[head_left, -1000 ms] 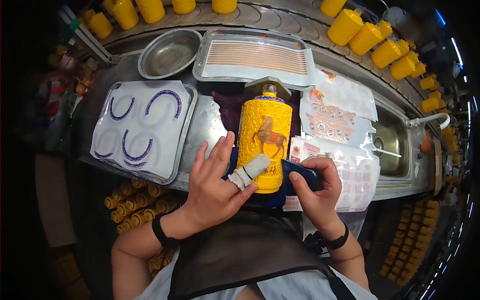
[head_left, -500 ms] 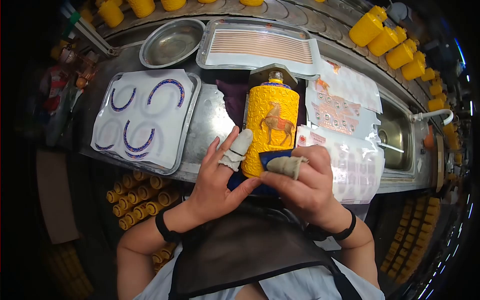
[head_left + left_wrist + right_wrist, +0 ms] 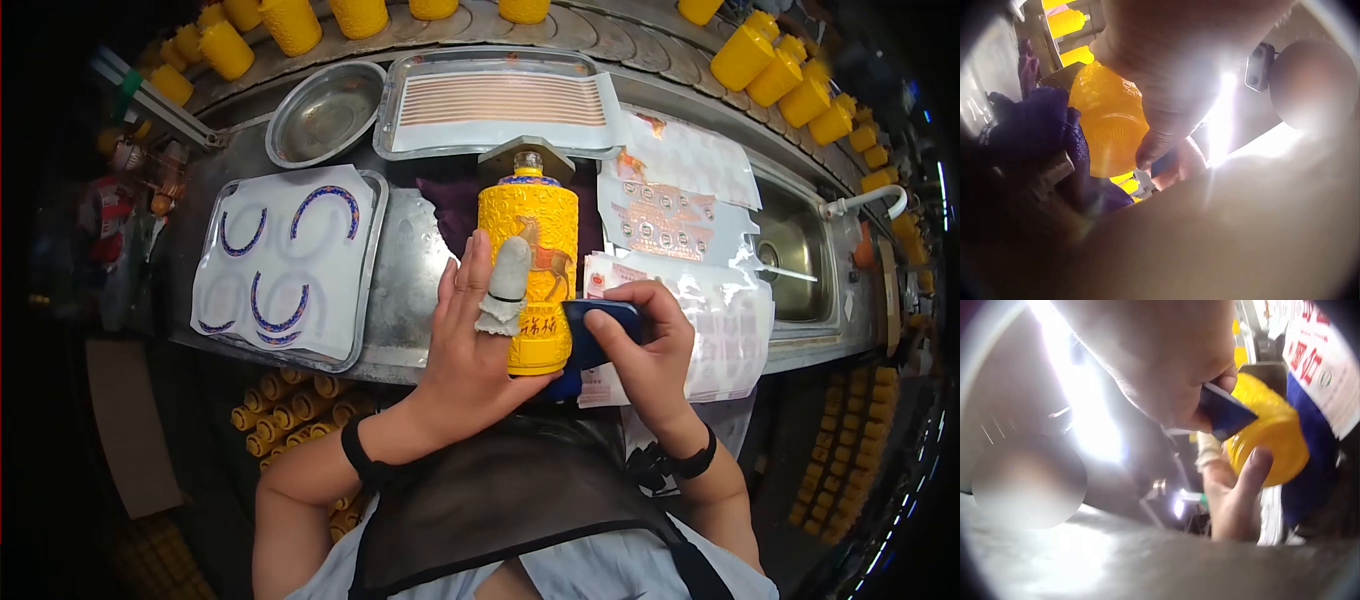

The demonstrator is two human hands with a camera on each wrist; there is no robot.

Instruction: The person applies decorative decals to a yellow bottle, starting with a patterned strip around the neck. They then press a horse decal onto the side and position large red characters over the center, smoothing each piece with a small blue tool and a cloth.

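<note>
A yellow embossed bottle, with a brown horse picture and dark characters on its front, lies with its clear neck pointing away from me. My left hand is against its left side. The index finger, in a pale cloth finger cover, presses straight over the front and partly hides the horse. Its thumb stretches along the base, seen also in the right wrist view. My right hand pinches a flat dark blue scraper between thumb and fingers, its edge at the bottle's lower right side. Blue cloth lies beside the bottle.
A tray with blue patterned curved decals is on the left. Behind are a metal bowl and a tray of striped sheets. Decal sheets and a sink are on the right. Yellow bottles line a conveyor.
My right hand has drawn back from the bottle's front to its right side, still pinching the scraper. My left index finger has moved from the left edge onto the horse picture.
</note>
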